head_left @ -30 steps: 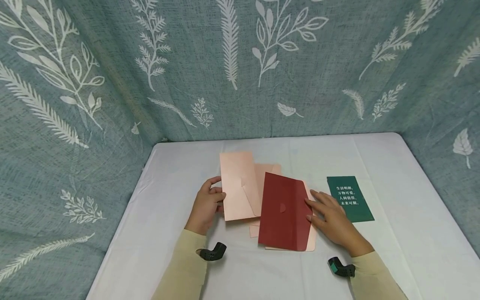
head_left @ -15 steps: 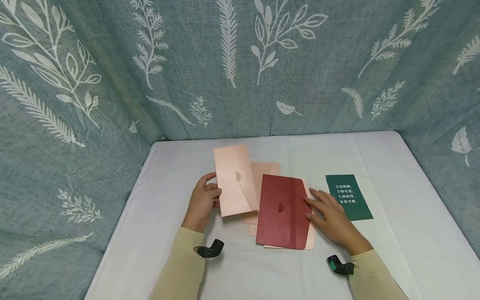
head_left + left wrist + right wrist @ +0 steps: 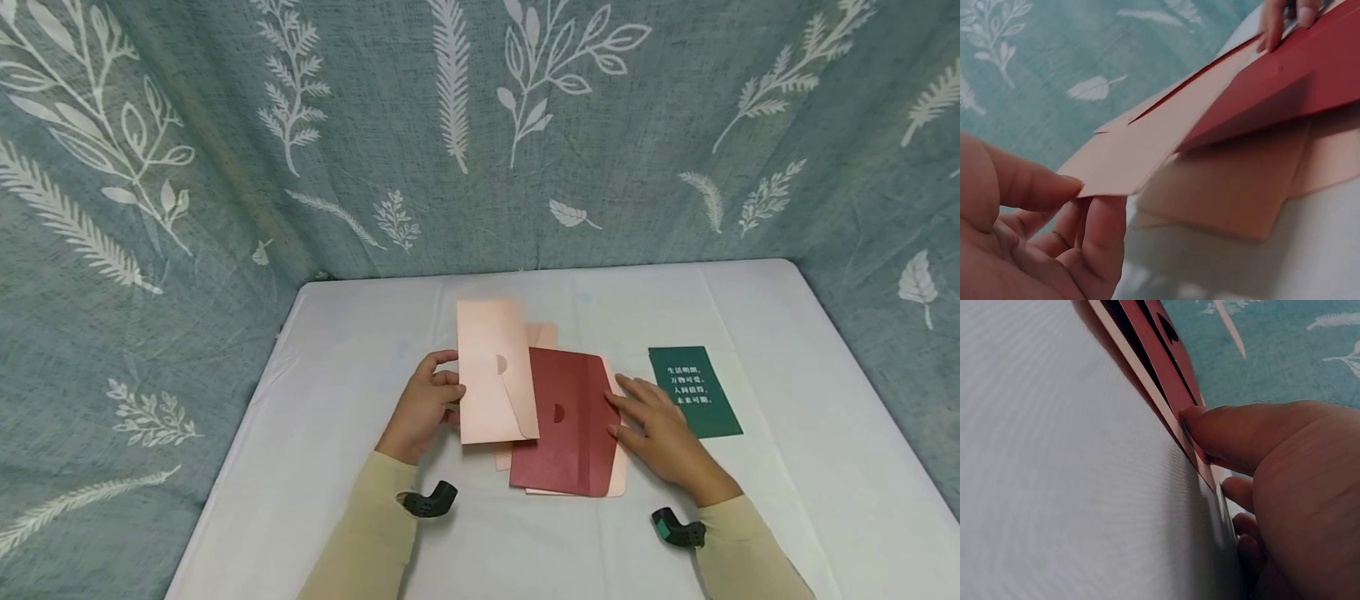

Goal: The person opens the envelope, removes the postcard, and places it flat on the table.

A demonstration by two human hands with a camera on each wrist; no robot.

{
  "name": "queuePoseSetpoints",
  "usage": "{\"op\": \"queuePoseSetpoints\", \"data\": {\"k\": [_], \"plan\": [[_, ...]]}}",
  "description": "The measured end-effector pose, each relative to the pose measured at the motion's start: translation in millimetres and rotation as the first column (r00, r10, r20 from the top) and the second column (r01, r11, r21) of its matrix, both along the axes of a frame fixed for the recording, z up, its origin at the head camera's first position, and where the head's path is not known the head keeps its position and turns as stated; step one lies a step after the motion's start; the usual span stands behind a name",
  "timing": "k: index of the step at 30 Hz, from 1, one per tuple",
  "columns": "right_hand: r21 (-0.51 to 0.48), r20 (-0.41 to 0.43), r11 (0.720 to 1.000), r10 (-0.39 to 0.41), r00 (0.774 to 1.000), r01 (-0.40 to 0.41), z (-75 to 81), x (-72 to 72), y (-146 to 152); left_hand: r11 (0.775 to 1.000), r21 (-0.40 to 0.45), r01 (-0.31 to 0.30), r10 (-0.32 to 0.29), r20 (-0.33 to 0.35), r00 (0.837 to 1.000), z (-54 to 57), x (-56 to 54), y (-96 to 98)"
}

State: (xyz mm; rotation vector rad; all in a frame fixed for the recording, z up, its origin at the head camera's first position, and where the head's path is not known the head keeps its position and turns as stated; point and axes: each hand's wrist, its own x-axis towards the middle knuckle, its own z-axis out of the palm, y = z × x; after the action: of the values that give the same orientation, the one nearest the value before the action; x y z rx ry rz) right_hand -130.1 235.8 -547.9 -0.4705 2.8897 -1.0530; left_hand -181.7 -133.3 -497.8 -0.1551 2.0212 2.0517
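Nearest to me on the head feed are the two light yellow sleeves (image 3: pixel 362 533), left and right of the red envelope (image 3: pixel 566 454) and on its near side, with a black wrist unit (image 3: pixel 431 501) sticking inward from the left cuff and a second black unit (image 3: pixel 678 528) from the right, the latter with a green patch.

I have the right hand (image 3: pixel 660 437) at the red envelope's right edge, thumb and fingers touching it; I can't tell whether they pinch it or just rest there. The left hand (image 3: pixel 422 407) is to the red envelope's left, pinching a pale pink envelope (image 3: pixel 489 392) by its edge, thumb above and fingers below. That pink envelope is raised and overlaps the red envelope's left side in my view. More pink paper (image 3: pixel 621 471) peeks out from under the red envelope.

Right of the red envelope, just past the right hand, a dark green card (image 3: pixel 697 392) with white Chinese lettering lies on the white-covered worktop (image 3: pixel 810 467). Well beyond the red envelope hangs a blue-green leaf-print curtain (image 3: pixel 375 108).
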Motion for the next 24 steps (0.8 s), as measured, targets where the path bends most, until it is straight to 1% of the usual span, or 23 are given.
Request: {"op": "queuePoseSetpoints", "data": {"k": [5, 9, 13, 15, 17, 20, 22, 24], "plan": [[-0.004, -0.005, 1.0, -0.001, 1.0, 0.001, -1.9, -0.3, -1, 0.994, 0.017, 0.107, -0.108, 0.02, 0.994, -10.0, 6.5, 15.1], [-0.004, 0.002, 1.0, 0.01, 1.0, -0.01, -3.4, 1.5, -1, 0.986, 0.02, 0.164, -0.164, 0.049, 0.985, -17.1, 13.2, 27.3], [-0.005, -0.003, 1.0, 0.001, 1.0, -0.001, -3.6, 3.7, 1, 0.977, 0.026, 0.21, -0.211, 0.069, 0.975, -19.0, 17.0, 39.5], [-0.012, -0.011, 1.0, -0.002, 1.0, 0.002, -3.4, 3.8, 2, 0.975, 0.017, 0.224, -0.224, 0.076, 0.972, -19.0, 18.4, 44.1], [-0.015, -0.017, 1.0, 0.002, 1.0, -0.003, -3.4, 2.6, 2, 0.975, -0.009, 0.224, -0.222, 0.079, 0.972, -19.1, 19.3, 46.9], [-0.015, -0.015, 1.0, 0.016, 1.0, -0.017, -4.1, 1.0, 2, 0.974, -0.043, 0.224, -0.219, 0.102, 0.97, -19.3, 21.8, 47.8], [-0.015, -0.016, 1.0, 0.018, 1.0, -0.018, -4.5, 0.2, 1, 0.969, -0.078, 0.234, -0.226, 0.101, 0.969, -18.6, 22.6, 47.7], [-0.018, -0.022, 1.0, 0.016, 1.0, -0.017, -4.7, 0.0, 1, 0.96, -0.132, 0.247, -0.236, 0.091, 0.967, -16.8, 23.2, 47.4]]}}
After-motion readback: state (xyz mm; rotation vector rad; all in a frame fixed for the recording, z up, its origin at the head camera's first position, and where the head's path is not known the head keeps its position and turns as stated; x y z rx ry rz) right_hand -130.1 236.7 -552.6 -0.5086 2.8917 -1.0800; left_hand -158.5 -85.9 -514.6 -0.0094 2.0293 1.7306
